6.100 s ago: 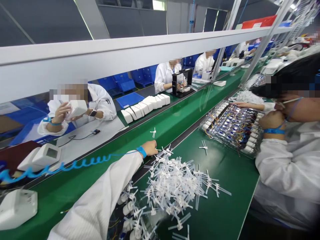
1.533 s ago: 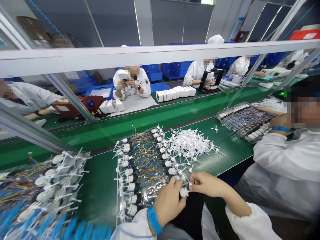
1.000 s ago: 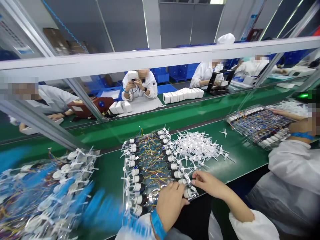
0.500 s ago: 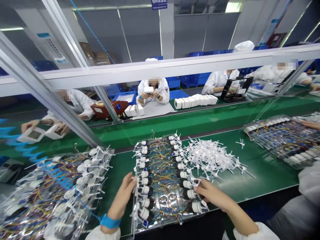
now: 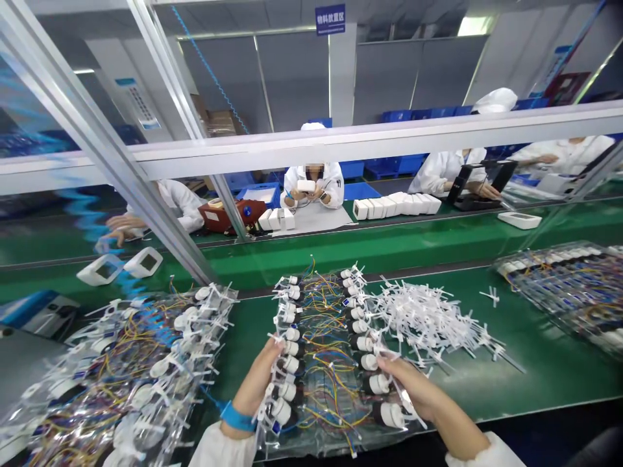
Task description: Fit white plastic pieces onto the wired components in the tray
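Observation:
A clear plastic tray lies before me with its long sides running away from me. Two rows of white-and-black cylindrical parts sit along its sides, and yellow, blue and red wires tangle between them. White plastic clips with thin arms rest along both edges. My left hand is closed on the left edge, thumb up, with a blue band at the wrist. On the opposite edge my right hand grips the tray among the clips; its fingers underneath are hidden.
A heap of white clips lies right of the tray on the green bench. Similar loaded trays stand left and right. Behind a metal frame, co-workers sit near white housings.
My view has shifted, and both hands have closed further along the tray's edges. At far left, a co-worker has let go of two white housings. A hand has left the right-hand tray.

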Demonstrator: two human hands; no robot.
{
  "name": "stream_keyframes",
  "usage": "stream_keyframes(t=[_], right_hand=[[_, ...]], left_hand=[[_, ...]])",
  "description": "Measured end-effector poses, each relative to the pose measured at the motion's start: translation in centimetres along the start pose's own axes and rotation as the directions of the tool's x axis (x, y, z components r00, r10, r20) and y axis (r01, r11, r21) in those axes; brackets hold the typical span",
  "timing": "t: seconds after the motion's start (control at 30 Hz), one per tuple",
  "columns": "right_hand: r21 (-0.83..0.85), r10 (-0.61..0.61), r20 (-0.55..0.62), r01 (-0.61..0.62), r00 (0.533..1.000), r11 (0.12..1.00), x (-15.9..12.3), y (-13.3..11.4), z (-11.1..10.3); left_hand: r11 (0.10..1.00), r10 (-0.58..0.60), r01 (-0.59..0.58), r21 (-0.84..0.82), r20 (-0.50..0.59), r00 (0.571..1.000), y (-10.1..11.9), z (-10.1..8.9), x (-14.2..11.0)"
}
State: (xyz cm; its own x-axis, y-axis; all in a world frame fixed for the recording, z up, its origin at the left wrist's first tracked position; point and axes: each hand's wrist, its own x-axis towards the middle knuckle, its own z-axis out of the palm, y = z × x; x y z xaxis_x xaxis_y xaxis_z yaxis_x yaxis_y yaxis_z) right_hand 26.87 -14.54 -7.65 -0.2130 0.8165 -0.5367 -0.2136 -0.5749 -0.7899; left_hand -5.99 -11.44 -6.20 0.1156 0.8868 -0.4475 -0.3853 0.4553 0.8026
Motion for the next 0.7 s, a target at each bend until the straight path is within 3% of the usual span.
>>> stream_keyframes(t=[0.1,0.27,0.47,0.57,0.7], right_hand=[[0.016,-0.02,0.021,0.02,1.0,1.0,0.1,-0.1,0.2],[0.017,-0.147,0.1,0.146,0.984,0.989,-1.1,-2.4,0.9],[0.064,-0.294,0.185,0.287,0.938,0.956,-3.9,-4.1,2.0],[0.063,-0.337,0.194,0.331,0.921,0.942,-5.8,-4.2,3.6],[0.119,-0.33,0.319,0.308,0.889,0.944,-8.1,-3.9,7.6]], left_hand=[[0.999,0.048,-0.047,-0.009,0.044,0.998,0.4,0.8,-0.1],[0.968,0.206,-0.19,0.162,-0.089,0.974,1.7,1.8,-1.1],[0.945,0.282,-0.259,0.198,-0.097,0.954,4.1,2.6,-5.1],[0.947,0.281,-0.26,0.187,-0.097,0.955,5.6,1.8,-8.5],[0.908,0.319,-0.246,0.34,-0.179,0.93,8.2,-1.5,-13.5]])
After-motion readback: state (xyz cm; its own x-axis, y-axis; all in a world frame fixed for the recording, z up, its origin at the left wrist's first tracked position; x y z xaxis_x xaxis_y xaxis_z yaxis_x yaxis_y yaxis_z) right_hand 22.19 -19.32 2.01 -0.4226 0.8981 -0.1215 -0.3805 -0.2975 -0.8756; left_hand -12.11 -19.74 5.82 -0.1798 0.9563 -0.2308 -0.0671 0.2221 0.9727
